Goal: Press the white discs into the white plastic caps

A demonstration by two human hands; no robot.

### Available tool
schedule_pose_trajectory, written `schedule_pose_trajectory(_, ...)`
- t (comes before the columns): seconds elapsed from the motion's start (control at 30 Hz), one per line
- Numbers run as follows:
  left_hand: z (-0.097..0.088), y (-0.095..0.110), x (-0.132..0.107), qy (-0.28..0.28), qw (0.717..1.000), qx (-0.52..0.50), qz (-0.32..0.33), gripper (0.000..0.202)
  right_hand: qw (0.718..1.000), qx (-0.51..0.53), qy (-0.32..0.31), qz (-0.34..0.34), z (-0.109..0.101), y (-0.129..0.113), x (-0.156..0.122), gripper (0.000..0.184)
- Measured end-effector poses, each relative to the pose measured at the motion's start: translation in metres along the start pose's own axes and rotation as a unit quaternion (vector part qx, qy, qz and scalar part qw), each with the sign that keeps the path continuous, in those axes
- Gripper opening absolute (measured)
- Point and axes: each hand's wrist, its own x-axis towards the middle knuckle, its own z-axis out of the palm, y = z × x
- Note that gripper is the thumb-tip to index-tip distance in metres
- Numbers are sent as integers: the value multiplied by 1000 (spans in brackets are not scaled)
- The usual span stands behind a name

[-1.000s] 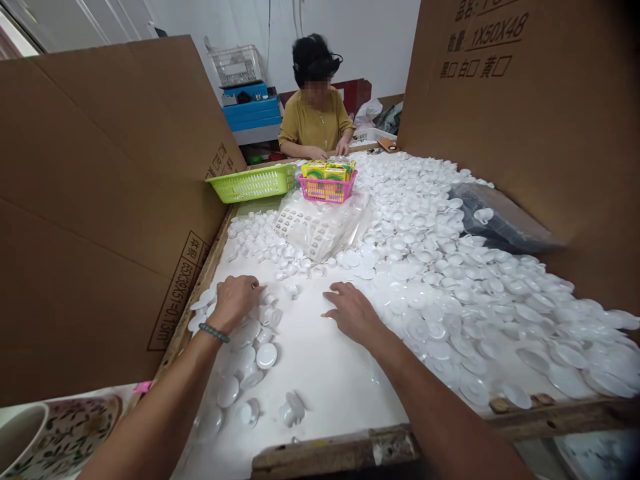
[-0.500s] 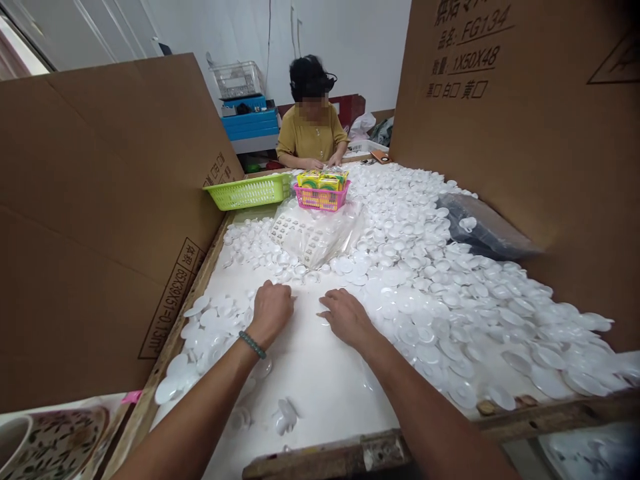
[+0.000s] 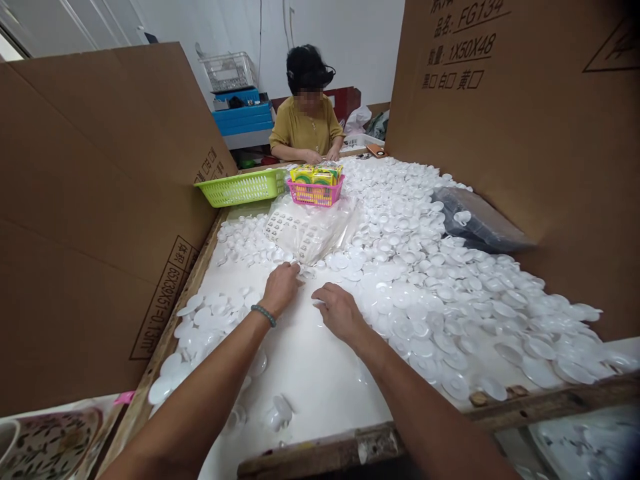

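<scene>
My left hand [image 3: 283, 288], with a green bead bracelet at its wrist, reaches to the near edge of the clear plastic bags [image 3: 320, 233]. Its fingers are curled closed by small white pieces; what they grip, if anything, is hidden. Just to the right, my right hand [image 3: 343, 312] pinches a small white piece [image 3: 318, 303], mostly covered by the fingers. Many glossy white saucer-like pieces [image 3: 420, 327] spread over the right side of the table. A smaller pile of white pieces [image 3: 200, 320] lies left of my left arm. A white cup-shaped piece [image 3: 279, 412] rests near the front edge.
A pink basket [image 3: 316, 195] of yellow packets and a green basket [image 3: 243, 189] stand farther back. Tall cardboard walls [image 3: 100, 200] flank the table. A dark wrapped block [image 3: 480, 220] lies at right. Across the table, a person [image 3: 307, 127] works with both hands.
My left hand has moved forward and slightly right, up to the small white pieces by the bags. My right hand has shifted a little forward, its fingers closer together. The view has tilted slightly.
</scene>
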Motion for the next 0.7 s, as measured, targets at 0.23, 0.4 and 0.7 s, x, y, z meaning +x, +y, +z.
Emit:
schedule_pose_trajectory(0.23,-3,-1,-14,-8,996,-63,-56,22,996,79,-10,-43,2,-11,-1,9)
schedule_pose_trajectory(0.4,-15,3,-20,-30,977,-172,-123,20,997,69,1,-35,2,-7,-1,12)
schedule_pose_trajectory(0.7,-7,3,-29,-50,981,-164,-93,16,996,49,-44,-55,-9,-8,-4,15)
